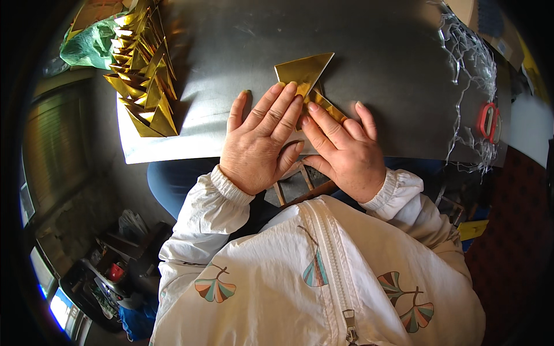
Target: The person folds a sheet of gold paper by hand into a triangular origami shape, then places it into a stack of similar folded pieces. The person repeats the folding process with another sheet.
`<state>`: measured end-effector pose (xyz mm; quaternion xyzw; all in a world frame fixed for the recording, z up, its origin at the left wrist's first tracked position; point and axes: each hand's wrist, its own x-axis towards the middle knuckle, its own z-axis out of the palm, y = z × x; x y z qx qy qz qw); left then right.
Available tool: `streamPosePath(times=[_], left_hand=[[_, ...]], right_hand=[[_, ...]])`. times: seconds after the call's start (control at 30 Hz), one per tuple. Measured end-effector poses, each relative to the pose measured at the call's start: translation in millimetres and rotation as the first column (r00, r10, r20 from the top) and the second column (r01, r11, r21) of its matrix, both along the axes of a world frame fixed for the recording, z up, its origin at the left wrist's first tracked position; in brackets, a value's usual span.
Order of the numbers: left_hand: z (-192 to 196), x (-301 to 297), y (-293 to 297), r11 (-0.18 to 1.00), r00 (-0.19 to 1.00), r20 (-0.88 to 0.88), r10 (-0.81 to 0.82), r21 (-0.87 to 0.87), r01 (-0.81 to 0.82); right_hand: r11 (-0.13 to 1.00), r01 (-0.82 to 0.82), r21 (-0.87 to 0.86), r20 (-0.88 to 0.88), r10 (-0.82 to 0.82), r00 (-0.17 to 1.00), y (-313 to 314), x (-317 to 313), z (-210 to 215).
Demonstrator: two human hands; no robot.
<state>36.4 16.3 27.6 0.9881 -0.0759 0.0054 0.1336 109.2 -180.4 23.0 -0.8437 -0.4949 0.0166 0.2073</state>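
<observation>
For crisp creases, I press the near side of the gold sheet (303,68) evenly (left hand (257,140) flat, right hand (345,151) spread).

Gold paper (303,67), grey tabletop (381,57), leaf-printed white jacket (259,259), perhaps dark red floor (511,225)

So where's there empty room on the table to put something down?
The table has wide bare patches beyond the gold sheet and right of it, up to the white strings. A smaller gap lies between the folded gold pieces and the left hand. It's crowded along those pieces, by the strings and red loop, and around the right hand.
</observation>
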Motion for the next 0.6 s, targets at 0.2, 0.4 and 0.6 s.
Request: streamPosePath(times=[0.2,0.4,0.6], left_hand=[[0,5,7,0.999,0.999,0.006,-0.042,0.002,0.042],[4,18,10,0.996,0.996,-0.022,-0.092,0.006,0.092],[5,21,12,0.995,0.995,0.010,-0.101,0.028,0.101]], right_hand=[[1.000,-0.026,-0.008,0.003,0.026,1.000,-2,3,-1],[1.000,0.002,0.012,0.011,-0.003,1.000,1,1,0],[0.997,0.065,-0.048,0.056,-0.062,0.997,-7,-2,-3]])
